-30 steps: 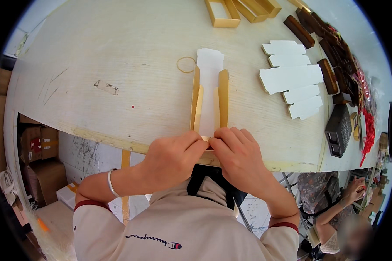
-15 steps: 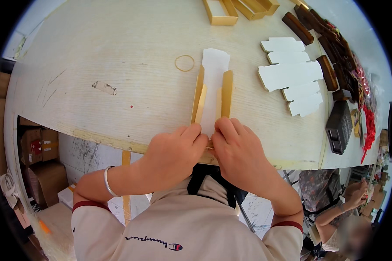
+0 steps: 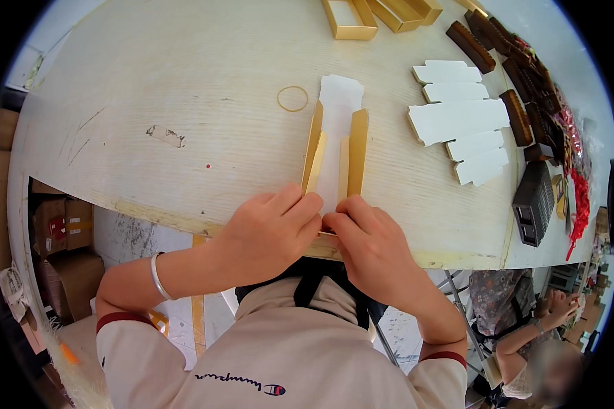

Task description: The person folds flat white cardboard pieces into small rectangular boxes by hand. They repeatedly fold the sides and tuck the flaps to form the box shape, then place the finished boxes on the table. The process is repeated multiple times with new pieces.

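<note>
A partly folded cardboard box [image 3: 340, 109], white inside and gold outside, lies at the table's front edge with its long sides standing up. Its far end is a flat white flap. My left hand [image 3: 274, 232] is closed on the near left corner of the box. At the near right corner, my right hand [image 3: 370, 238] pinches the cardboard, thumb toward the middle. The fingers of both hands cover most of the near end, so the folds there are hidden.
Flat white box blanks [image 3: 460, 121] are stacked to the right. Folded gold boxes [image 3: 356, 31] sit at the back. A rubber band [image 3: 293, 99] lies left of the box. Dark brown ridged pieces [image 3: 471, 46] and a black device [image 3: 533, 201] line the right side. Another person [image 3: 552, 313] sits at lower right.
My right hand has shifted slightly down and its fingers have moved at the near corner. My left forearm has swung a little outward. The box has stayed nearly in place.
</note>
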{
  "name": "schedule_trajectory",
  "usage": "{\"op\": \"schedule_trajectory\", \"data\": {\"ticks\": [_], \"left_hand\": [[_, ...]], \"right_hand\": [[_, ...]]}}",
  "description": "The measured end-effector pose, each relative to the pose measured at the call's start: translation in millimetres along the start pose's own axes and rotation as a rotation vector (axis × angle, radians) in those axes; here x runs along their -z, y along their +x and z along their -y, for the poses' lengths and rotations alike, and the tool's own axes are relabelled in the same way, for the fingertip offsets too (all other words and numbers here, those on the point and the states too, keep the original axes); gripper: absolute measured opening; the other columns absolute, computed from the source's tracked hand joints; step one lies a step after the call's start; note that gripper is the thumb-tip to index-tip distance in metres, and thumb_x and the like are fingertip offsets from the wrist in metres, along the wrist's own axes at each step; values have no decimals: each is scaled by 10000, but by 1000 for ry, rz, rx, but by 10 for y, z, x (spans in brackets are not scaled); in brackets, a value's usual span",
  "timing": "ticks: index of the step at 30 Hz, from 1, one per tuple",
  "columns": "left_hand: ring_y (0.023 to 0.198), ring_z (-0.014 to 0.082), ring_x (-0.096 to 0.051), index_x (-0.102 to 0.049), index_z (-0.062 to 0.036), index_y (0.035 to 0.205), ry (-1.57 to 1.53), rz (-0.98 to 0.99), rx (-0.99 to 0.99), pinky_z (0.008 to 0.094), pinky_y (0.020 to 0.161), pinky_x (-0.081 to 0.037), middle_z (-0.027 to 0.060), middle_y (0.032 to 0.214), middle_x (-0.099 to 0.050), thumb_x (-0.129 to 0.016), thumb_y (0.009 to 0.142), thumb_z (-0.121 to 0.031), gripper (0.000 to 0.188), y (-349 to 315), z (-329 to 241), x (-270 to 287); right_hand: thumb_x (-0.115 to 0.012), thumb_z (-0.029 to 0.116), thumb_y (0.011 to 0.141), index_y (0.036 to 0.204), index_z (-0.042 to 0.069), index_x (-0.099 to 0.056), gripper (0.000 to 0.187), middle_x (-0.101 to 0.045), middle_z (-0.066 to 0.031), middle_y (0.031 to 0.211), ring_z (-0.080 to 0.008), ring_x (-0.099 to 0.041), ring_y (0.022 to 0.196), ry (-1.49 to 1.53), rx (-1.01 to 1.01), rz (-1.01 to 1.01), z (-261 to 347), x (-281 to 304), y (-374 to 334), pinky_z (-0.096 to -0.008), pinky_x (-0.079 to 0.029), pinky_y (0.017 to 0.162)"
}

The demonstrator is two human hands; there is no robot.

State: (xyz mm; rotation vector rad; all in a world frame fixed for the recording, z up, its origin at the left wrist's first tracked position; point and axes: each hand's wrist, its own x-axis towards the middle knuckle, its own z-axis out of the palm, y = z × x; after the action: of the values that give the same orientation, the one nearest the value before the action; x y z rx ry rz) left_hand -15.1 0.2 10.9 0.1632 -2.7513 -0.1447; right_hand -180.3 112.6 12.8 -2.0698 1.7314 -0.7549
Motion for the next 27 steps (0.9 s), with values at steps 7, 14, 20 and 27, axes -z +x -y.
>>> {"op": "schedule_trajectory", "data": {"ticks": [7, 14, 20, 27], "left_hand": [[759, 188, -507, -592, -31, 748, -138, -44, 55, 268, 560, -451, 52, 871, -487, -679, 703, -99, 119, -32, 19, 5], [776, 183, -555, -642, -57, 870, -287, -368, 133, 291, 565, -464, 43, 942, -552, -694, 740, -80, 142, -404, -74, -231], [676, 180, -510, -619, -65, 837, -259, -219, 129, 277, 516, -398, 24, 782, -515, -727, 770, -170, 165, -436, -108, -107], [620, 202, -471, -600, -59, 822, -255, -12, 100, 302, 538, -402, 51, 734, -479, -727, 742, -209, 211, -310, -3, 54]], "right_hand": [[-611, -25, 677, 884, 30, -533, 228, -453, -87, 868, -217, -511, 727, -191, 9, 155, 81, 114, 81, -313, -404, 609], [-629, 15, 677, 1002, -2, -592, 328, -502, -87, 936, -204, -521, 679, -83, 74, -107, 134, -183, -110, -318, -406, 555], [-634, 34, 678, 964, 0, -624, 289, -530, -83, 879, -194, -482, 617, -212, 84, -253, 210, -392, -212, -298, -383, 499], [-627, 26, 700, 1041, 9, -613, 341, -481, -77, 842, -182, -500, 618, -21, -34, -97, 272, -269, -138, -303, -408, 510]]}}
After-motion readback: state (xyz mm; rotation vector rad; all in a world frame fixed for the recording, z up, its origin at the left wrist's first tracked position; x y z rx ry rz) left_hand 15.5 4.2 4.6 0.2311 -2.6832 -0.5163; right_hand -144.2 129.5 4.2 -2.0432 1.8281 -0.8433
